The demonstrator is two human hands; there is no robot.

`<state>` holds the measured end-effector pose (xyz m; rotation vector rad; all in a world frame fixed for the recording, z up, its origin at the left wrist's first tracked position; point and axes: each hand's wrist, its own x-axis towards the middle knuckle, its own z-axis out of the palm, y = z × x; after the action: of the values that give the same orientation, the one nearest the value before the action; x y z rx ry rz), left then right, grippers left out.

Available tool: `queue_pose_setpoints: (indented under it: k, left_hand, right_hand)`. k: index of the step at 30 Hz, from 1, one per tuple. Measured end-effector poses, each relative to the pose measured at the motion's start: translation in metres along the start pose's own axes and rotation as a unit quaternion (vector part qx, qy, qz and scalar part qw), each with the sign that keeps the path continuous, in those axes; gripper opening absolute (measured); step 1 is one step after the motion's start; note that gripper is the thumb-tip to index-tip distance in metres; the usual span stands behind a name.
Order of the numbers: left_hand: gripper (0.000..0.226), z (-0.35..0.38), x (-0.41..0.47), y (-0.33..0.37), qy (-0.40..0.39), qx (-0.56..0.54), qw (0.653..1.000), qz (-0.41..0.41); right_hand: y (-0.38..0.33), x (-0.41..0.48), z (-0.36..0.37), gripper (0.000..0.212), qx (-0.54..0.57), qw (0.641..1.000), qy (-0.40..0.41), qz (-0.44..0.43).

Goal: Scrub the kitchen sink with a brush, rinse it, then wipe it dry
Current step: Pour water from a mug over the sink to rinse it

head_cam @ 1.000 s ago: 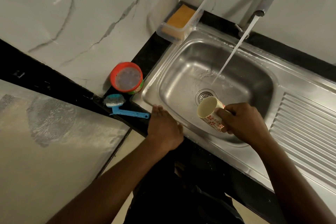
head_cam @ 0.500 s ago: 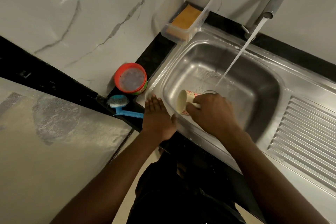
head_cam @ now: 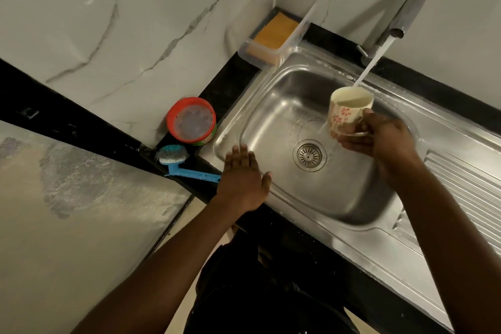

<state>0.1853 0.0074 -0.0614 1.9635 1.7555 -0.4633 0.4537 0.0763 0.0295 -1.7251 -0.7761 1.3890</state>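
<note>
The steel sink fills the middle of the view, with its round drain in the basin floor. Water runs from the tap into a cream mug with red flowers. My right hand grips that mug upright under the stream, over the basin. My left hand rests flat on the sink's front left rim, fingers straight. A blue brush lies on the black counter just left of that hand.
A red-lidded round tub stands in the counter corner behind the brush. A clear plastic box holding an orange sponge sits at the sink's back left. The ribbed drainboard lies to the right. Marble wall behind.
My right hand has lifted the mug from low near the front left of the basin up to the tap's stream, turning it upright. My left hand stays on the rim.
</note>
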Motion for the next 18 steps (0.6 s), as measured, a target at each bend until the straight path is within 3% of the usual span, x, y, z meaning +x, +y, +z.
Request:
queue_pose_setpoints:
  k: [3, 6, 18]
  left_hand:
    - [0.071, -0.001, -0.001, 0.010, -0.006, -0.022, 0.997, 0.076]
    - [0.065, -0.003, -0.002, 0.019, 0.007, -0.058, 0.994, 0.088]
    - [0.057, -0.030, -0.002, 0.030, 0.113, -0.113, 0.980, 0.118]
  right_hand:
    - [-0.008, 0.010, -0.001, 0.029, 0.126, 0.992, 0.011, 0.007]
    - [-0.012, 0.018, -0.002, 0.032, 0.193, 0.981, 0.000, -0.002]
    - [-0.012, 0.019, -0.004, 0.029, 0.205, 0.978, -0.004, -0.033]
